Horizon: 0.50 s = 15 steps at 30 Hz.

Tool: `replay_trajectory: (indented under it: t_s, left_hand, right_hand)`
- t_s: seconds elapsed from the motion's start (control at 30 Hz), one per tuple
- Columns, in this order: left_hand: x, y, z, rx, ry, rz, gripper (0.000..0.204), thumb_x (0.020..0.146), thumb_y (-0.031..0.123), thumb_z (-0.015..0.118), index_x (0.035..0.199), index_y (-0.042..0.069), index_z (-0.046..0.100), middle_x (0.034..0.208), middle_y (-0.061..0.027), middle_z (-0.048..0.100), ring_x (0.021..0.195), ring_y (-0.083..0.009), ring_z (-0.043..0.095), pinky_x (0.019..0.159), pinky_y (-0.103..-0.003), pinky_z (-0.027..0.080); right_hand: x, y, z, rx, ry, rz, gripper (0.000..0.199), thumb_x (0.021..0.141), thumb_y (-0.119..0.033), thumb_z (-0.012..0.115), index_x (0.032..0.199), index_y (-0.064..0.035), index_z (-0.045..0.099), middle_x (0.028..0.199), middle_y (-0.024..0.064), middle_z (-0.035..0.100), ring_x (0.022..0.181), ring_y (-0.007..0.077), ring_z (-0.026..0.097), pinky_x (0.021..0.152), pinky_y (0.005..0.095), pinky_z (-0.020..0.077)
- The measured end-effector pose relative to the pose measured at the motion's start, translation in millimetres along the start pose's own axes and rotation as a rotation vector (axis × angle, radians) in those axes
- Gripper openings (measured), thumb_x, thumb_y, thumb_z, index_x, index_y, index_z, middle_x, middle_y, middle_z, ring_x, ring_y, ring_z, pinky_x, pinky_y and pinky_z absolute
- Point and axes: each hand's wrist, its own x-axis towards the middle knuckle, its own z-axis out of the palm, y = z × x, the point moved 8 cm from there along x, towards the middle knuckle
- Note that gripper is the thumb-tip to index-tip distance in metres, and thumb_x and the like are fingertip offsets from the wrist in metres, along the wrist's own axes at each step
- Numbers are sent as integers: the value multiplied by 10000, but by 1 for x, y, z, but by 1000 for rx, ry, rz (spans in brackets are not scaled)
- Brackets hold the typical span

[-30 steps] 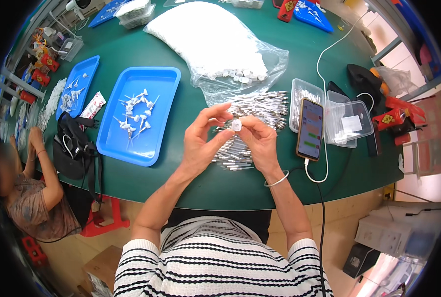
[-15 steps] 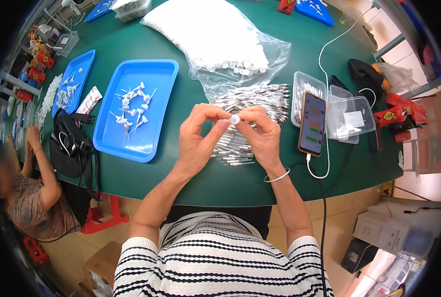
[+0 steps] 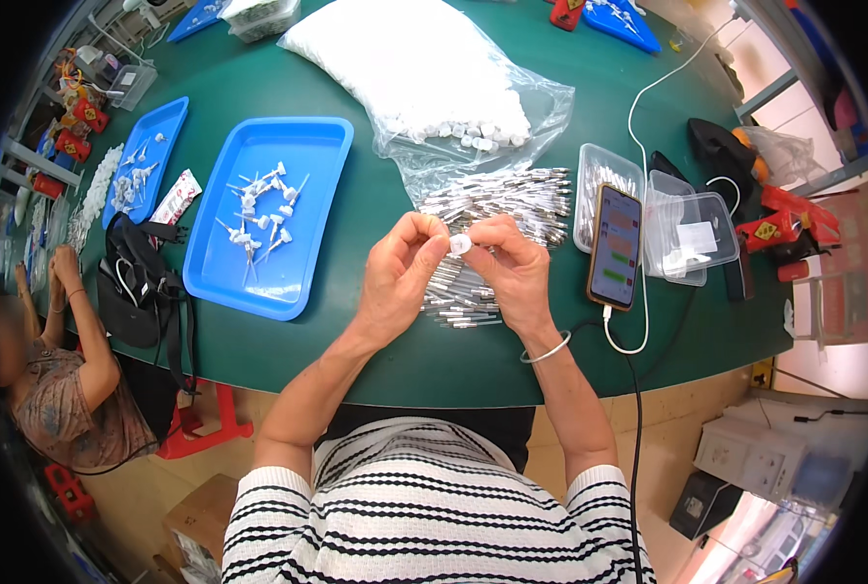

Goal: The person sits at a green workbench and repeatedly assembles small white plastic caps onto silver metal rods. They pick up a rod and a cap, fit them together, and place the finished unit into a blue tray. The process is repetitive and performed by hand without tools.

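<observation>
Between my two hands is a small white plastic cap (image 3: 460,244), held in the fingertips above the table. My left hand (image 3: 406,268) is closed in a pinch at its left side. From the right, my right hand (image 3: 512,270) pinches the same cap with thumb and forefinger. Whether a thin stem is attached to the cap is hidden by my fingers. Just beneath and behind my hands lies a heap of thin silver-and-white rods (image 3: 512,198). Past the heap, a clear plastic bag (image 3: 405,68) spills similar white caps.
Left of my hands, a blue tray (image 3: 258,258) holds several capped stems; a smaller blue tray (image 3: 166,117) lies beyond. On the right, a phone (image 3: 614,248) with a charging cable leans on a clear box (image 3: 590,161). A black bag (image 3: 132,292) lies near a seated person (image 3: 73,380).
My left fingers have drawn in closer around the cap, and the cap has tilted and dropped slightly. The other things on the table stay where they were.
</observation>
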Motion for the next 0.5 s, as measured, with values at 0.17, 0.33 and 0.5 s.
replay_trajectory:
  t_s: [0.17, 0.33, 0.5]
  left_hand:
    - [4, 7, -6, 5, 27, 14, 125, 949, 136, 560, 962, 13, 539, 888, -12, 555, 828, -71, 508, 773, -222, 421]
    - [7, 23, -6, 331, -10, 103, 127, 910, 132, 613, 932, 25, 549, 901, -12, 546, 848, -90, 513, 822, -248, 422]
    - [8, 25, -7, 438, -20, 158, 130, 836, 106, 666, 866, 24, 570, 865, -24, 570, 803, -130, 516, 748, -268, 426]
  right_hand:
    - [0, -18, -1, -326, 35, -186, 146, 748, -54, 746, 884, -87, 705, 859, 23, 643, 863, 182, 539, 755, 296, 440]
    - [-1, -34, 4, -530, 66, -312, 184, 711, -43, 751, 879, -103, 705, 831, 22, 632, 831, 198, 521, 717, 313, 438]
    - [-2, -37, 10, -596, 56, -378, 211, 693, -28, 756, 882, -105, 703, 823, 19, 615, 816, 199, 512, 688, 315, 434]
